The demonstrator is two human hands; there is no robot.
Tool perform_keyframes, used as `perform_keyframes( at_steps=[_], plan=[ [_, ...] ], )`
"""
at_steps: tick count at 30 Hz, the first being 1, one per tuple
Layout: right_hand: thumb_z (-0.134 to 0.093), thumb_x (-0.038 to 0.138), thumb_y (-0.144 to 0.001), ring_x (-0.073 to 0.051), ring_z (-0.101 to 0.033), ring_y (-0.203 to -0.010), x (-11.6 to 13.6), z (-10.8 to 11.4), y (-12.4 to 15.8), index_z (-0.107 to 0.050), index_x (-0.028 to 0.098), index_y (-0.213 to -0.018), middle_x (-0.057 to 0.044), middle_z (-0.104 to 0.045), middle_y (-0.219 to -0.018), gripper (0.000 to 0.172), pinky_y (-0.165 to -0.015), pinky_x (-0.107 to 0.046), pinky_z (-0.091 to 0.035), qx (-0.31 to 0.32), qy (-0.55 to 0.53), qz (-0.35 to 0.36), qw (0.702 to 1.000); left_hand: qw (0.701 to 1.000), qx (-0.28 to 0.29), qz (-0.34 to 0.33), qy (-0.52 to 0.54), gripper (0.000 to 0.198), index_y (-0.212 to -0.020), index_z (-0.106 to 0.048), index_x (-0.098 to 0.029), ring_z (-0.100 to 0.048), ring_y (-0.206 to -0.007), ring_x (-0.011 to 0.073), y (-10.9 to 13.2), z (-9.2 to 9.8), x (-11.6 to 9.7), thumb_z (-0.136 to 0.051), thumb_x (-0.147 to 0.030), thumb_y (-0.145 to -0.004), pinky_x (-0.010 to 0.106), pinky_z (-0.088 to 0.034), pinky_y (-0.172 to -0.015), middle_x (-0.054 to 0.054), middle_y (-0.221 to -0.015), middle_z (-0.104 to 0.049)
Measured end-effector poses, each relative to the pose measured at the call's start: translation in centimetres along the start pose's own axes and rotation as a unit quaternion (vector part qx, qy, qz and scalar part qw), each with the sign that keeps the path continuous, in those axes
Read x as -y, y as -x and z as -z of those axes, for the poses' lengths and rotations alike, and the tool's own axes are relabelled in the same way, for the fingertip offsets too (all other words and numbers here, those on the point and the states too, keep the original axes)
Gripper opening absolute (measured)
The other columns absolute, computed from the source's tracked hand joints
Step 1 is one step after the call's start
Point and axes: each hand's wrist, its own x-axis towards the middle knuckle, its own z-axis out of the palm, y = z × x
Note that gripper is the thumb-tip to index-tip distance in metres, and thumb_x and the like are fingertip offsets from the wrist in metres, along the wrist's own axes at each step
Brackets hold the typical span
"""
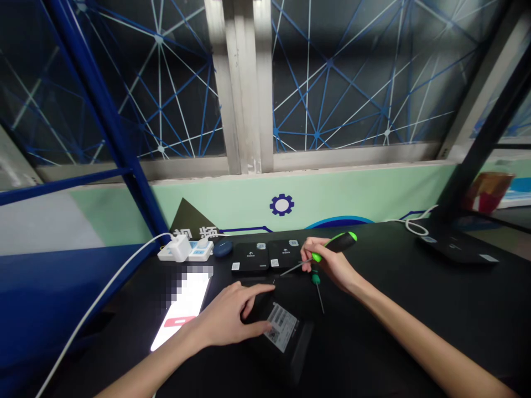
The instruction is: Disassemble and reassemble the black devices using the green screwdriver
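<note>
A black device box point(286, 354) is steadied beneath the spread fingers of the left hand point(224, 315), while a green-handled screwdriver point(338, 244) is clamped by the curled fingers of the right hand point(332, 269), its shaft angled toward the box.

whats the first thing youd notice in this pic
The green-and-black screwdriver held in the right hand catches the eye first, at centre right. To its left, the left hand rests on a black device with a white barcode label, beside a brightly lit phone. A blue-and-white web pattern fills the window panes across the top.
</note>
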Motion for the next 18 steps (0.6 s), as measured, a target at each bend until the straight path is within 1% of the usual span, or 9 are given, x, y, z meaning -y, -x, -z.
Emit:
perform_keyframes(
  at_steps=[4,6,8,10,12,14,18],
  plan=[
    [-0.055,0.03,-0.091,-0.014,-0.059,-0.049,0.11,-0.09,0.01,-0.054,0.017,-0.057,0.0,-0.057,-0.059,0.036,-0.053,-0.026,-0.043,-0.004,0.009,0.003,1.0,1.0,-0.002,-0.001,-0.025,0.06,-0.137,-0.051,-0.041,-0.053,-0.079,0.0203,0.07,0.17,-0.19,-0.062,-0.065,-0.083,0.028,-0.037,-0.068,-0.004,-0.071,-0.054],
    [-0.055,0.031,-0.091,-0.014,-0.058,-0.047,0.19,-0.13,0.01,-0.053,0.017,-0.055,0.0,-0.056,-0.057,0.038,-0.053,-0.027,-0.043,-0.009,0.014,0.007,1.0,0.998,-0.031,0.02,-0.05,0.062,-0.13,-0.056,-0.039,-0.053,-0.078,0.022,0.06,0.13,-0.32,-0.062,-0.072,-0.078,0.029,-0.036,-0.067,-0.003,-0.069,-0.054],
    [-0.054,0.033,-0.091,-0.014,-0.056,-0.044,0.26,-0.16,0.02,-0.051,0.018,-0.053,0.0,-0.055,-0.055,0.041,-0.05,-0.027,-0.042,-0.013,0.01,0.007,1.0,0.994,-0.065,0.045,-0.074,0.064,-0.121,-0.061,-0.033,-0.053,-0.078,0.0235,0.04,0.0,-0.43,-0.061,-0.077,-0.074,0.03,-0.036,-0.067,-0.002,-0.07,-0.054],
    [-0.055,0.036,-0.091,-0.013,-0.054,-0.042,0.3,-0.17,0.06,-0.05,0.018,-0.052,0.001,-0.053,-0.053,0.043,-0.047,-0.027,-0.041,-0.016,0.002,0.002,1.0,0.991,-0.082,0.059,-0.086,0.064,-0.116,-0.06,-0.03,-0.054,-0.077,0.0235,0.06,-0.17,-0.47,-0.058,-0.078,-0.075,0.031,-0.036,-0.067,-0.002,-0.071,-0.054],
    [-0.055,0.038,-0.091,-0.013,-0.052,-0.04,0.28,-0.14,0.11,-0.05,0.018,-0.051,0.001,-0.052,-0.052,0.045,-0.045,-0.026,-0.039,-0.016,0.0,-0.004,1.0,0.992,-0.078,0.058,-0.084,0.063,-0.12,-0.057,-0.029,-0.054,-0.075,0.0226,0.14,-0.3,-0.39,-0.056,-0.076,-0.078,0.031,-0.036,-0.067,-0.002,-0.073,-0.054],
    [-0.055,0.04,-0.091,-0.013,-0.052,-0.04,0.21,-0.07,0.15,-0.05,0.018,-0.051,0.001,-0.052,-0.052,0.045,-0.044,-0.026,-0.038,-0.012,0.006,-0.007,1.0,0.994,-0.064,0.044,-0.08,0.066,-0.128,-0.053,-0.031,-0.055,-0.076,0.0224,0.3,-0.27,-0.19,-0.056,-0.075,-0.079,0.031,-0.037,-0.068,-0.002,-0.076,-0.055],
    [-0.054,0.042,-0.092,-0.012,-0.053,-0.04,0.13,0.03,0.16,-0.05,0.018,-0.051,0.001,-0.053,-0.052,0.047,-0.047,-0.027,-0.039,-0.003,0.032,-0.001,0.999,0.996,-0.015,0.007,-0.085,0.083,-0.143,-0.043,-0.036,-0.057,-0.083,0.0252,0.62,0.4,0.37,-0.061,-0.077,-0.073,0.033,-0.041,-0.072,0.0,-0.086,-0.058]
  ],
)
